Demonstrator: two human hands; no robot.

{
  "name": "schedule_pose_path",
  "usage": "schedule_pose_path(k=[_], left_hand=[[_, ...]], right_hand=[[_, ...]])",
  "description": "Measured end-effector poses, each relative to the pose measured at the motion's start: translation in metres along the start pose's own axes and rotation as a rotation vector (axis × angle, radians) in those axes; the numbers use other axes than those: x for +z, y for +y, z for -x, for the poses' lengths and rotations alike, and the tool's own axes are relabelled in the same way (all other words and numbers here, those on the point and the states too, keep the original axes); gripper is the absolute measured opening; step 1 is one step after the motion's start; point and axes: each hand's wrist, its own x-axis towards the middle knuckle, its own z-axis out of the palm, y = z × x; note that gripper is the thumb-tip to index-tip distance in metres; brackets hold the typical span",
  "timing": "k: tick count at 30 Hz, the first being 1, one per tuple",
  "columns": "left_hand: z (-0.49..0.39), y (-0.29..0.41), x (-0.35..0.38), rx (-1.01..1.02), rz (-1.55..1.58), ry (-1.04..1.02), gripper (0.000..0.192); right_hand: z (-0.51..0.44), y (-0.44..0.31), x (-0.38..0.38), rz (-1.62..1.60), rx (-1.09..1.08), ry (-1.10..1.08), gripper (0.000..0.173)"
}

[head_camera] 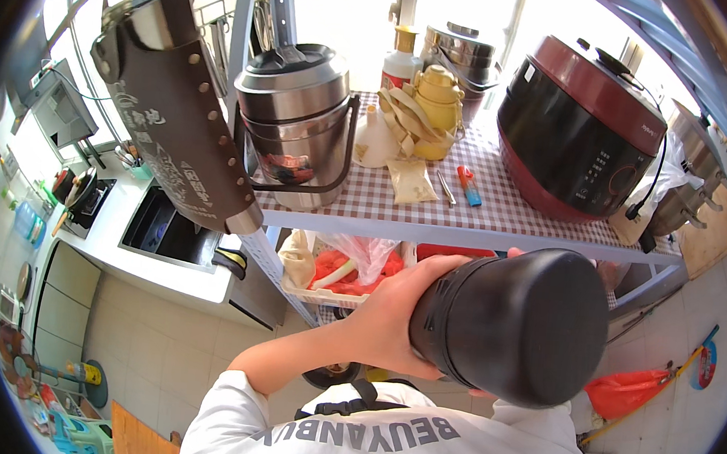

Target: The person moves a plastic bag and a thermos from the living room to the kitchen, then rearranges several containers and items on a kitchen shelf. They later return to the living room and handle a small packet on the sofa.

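Note:
A black cylindrical container, perhaps a vacuum food jar, is raised before my chest, its flat round end towards the camera. My left hand is wrapped around its left side. My right hand lies mostly hidden behind it; only bits of fingers show at its edges. Beyond it, on a shelf with checked cloth, stand a steel insulated pot, a yellow bottle with a strap, a white funnel and a red-and-black electric pressure cooker. A small packet and a blue-and-red lighter lie between them.
A brown leather-like sleeve hangs at the left shelf post. Below the shelf top sits a white basket with red bags. A counter with a black sink is at the left; a red plastic bag is low on the right.

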Motion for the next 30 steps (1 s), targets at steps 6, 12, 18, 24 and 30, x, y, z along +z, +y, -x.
schedule_pose_path(k=[6,12,18,24,30], left_hand=[[-0.021,0.029,-0.025,0.289,-0.326,0.095,0.105],[-0.011,0.012,-0.047,0.243,-1.056,0.33,0.112],[0.015,-0.055,-0.072,-0.027,-1.377,0.461,0.098],[0.026,-0.072,-0.091,0.007,-1.424,0.479,0.092],[0.029,-0.083,-0.098,0.075,-1.468,0.437,0.088]], right_hand=[[-0.049,-0.015,0.001,0.152,-0.225,0.09,0.119],[-0.11,-0.029,-0.003,0.341,-0.396,0.112,0.108],[-0.167,0.015,0.02,0.44,-0.476,0.084,0.098],[-0.216,0.073,0.064,0.511,-0.55,0.03,0.087],[-0.261,0.153,0.098,0.277,-0.351,-0.088,0.092]])
